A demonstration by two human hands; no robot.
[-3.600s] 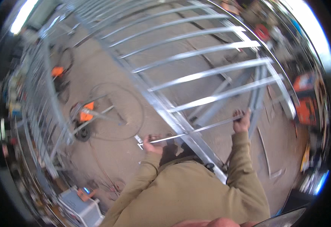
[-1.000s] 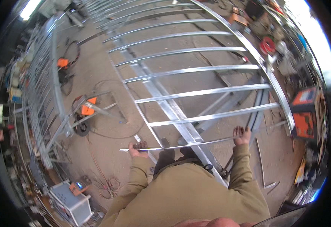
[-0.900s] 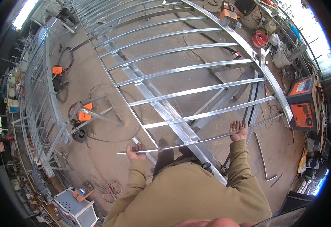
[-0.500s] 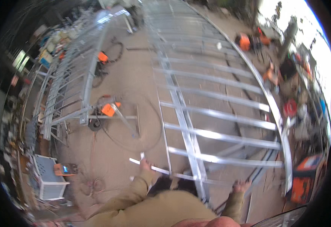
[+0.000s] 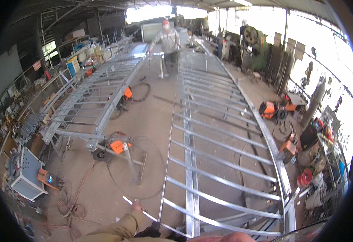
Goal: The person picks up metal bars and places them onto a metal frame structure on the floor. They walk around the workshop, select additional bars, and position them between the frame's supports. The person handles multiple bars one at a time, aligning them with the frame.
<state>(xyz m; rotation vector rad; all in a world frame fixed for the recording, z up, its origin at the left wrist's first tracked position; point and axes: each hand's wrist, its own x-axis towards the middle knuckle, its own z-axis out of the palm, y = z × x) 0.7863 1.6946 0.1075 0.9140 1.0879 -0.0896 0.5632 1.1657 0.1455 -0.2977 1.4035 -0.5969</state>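
My left hand (image 5: 137, 206), at the lower middle, is closed on a thin metal bar (image 5: 151, 217). One end of the bar sticks out to the left beyond my fingers. Its other end runs right, to the near end of a long frame (image 5: 190, 181) of shiny metal, where I cannot tell whether it touches. Several curved crossbars (image 5: 225, 163) span this frame, reaching a long side rail (image 5: 274, 157) on the right. My right hand does not show.
A second metal frame (image 5: 99, 123) stands on the left. Orange machines (image 5: 119, 147) with coiled cables lie between the frames, and another orange machine (image 5: 267, 109) is at the right. A grey cabinet (image 5: 28, 174) stands at lower left. Far off, a person (image 5: 167, 42) stands between the frames.
The view has tilted up, bringing the far workshop and a person into sight. My left hand, still on the bar, sits lower and further left in the picture. My right hand has left it.
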